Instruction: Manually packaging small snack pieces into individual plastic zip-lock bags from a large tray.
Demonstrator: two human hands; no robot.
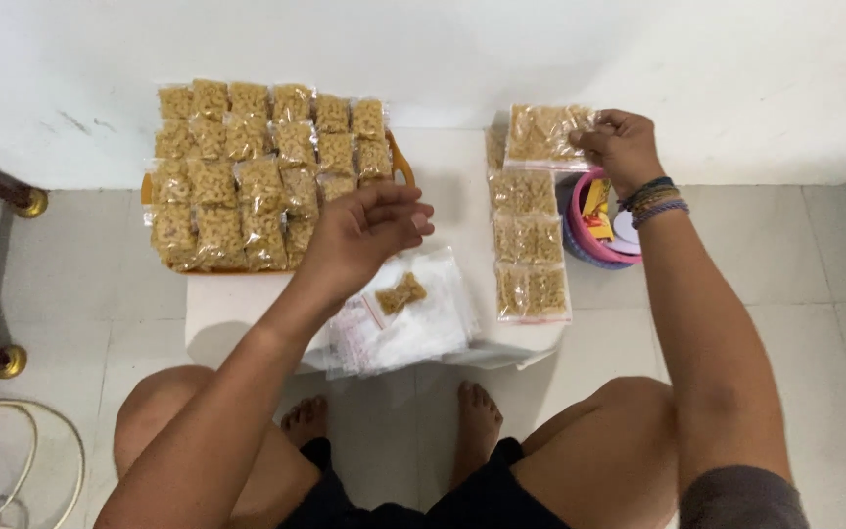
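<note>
My right hand [621,145] pinches the corner of a clear packet of pale yellow snacks [543,134] at the far end of a row of filled packets [529,240] lying on the low white table [462,167]. My left hand [364,232] hovers open, palm down, beside the orange tray [401,159] piled with several filled snack packets [257,171]. Just below that hand lies a stack of empty clear zip bags [413,328] with a small heap of loose snack pieces [400,293] on top.
A pink and purple bowl [580,230] holding small items sits at the table's right edge under my right wrist. Dark wooden furniture legs with brass feet [12,362] stand at the left. A white cable [12,460] loops on the tiled floor. My knees and bare feet are below the table.
</note>
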